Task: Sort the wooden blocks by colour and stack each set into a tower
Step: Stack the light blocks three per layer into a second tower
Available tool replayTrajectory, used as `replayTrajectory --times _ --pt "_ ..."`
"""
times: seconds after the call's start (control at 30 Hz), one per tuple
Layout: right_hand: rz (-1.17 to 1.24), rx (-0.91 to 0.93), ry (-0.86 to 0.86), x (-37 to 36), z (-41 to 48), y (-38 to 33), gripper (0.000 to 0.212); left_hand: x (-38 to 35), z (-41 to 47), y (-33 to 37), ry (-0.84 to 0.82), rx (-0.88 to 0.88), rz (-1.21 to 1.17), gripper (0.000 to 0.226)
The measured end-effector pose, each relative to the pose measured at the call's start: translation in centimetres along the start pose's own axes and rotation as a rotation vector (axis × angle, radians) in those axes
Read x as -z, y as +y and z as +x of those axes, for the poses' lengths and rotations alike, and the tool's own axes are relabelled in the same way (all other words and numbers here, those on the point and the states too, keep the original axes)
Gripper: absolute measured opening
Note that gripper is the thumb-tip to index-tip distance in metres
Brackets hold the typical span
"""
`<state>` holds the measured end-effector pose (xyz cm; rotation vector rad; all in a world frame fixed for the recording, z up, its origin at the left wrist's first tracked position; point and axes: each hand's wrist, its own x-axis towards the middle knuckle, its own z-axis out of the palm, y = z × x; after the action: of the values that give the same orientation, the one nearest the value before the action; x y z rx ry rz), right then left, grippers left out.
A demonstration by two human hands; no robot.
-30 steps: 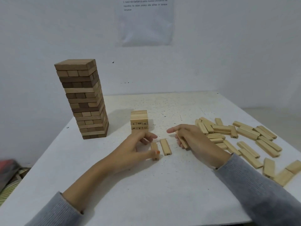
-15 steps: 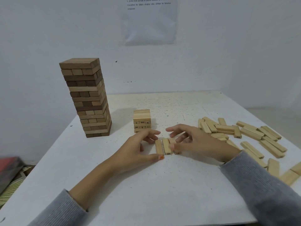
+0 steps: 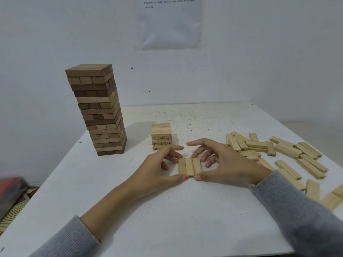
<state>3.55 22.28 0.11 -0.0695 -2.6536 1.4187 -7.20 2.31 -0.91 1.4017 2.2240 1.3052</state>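
Observation:
Three pale wooden blocks (image 3: 189,166) lie side by side as one flat row on the white table (image 3: 167,216). My left hand (image 3: 157,166) cups the row's left side, thumb on its near end. My right hand (image 3: 220,161) cups the right side, thumb also at the near end. Both hands press the row together. Just behind it stands a short pale tower (image 3: 161,136) with numbers on the block ends. A tall tower of brown blocks (image 3: 98,110) stands at the back left. Several loose pale blocks (image 3: 289,154) are scattered to the right.
A white wall with a taped paper sheet (image 3: 169,23) rises behind the table. Past the table's left edge, a reddish object (image 3: 9,193) lies lower down on the floor. The table's right edge runs close to the loose blocks.
My right hand brought a third block in from the right and joined it to the two by my left hand. Both hands now squeeze the three into one row.

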Motion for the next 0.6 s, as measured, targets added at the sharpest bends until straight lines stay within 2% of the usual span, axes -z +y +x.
replayTrajectory --times 0.27,0.6 --pt "-0.013 0.008 0.013 -0.18 -0.05 0.10 0.082 0.05 0.11 0.06 0.015 0.001 -0.017 0.065" --pt "-0.052 0.032 0.029 -0.34 -0.02 0.01 0.077 0.12 0.05 0.08 0.031 0.007 -0.023 0.065"
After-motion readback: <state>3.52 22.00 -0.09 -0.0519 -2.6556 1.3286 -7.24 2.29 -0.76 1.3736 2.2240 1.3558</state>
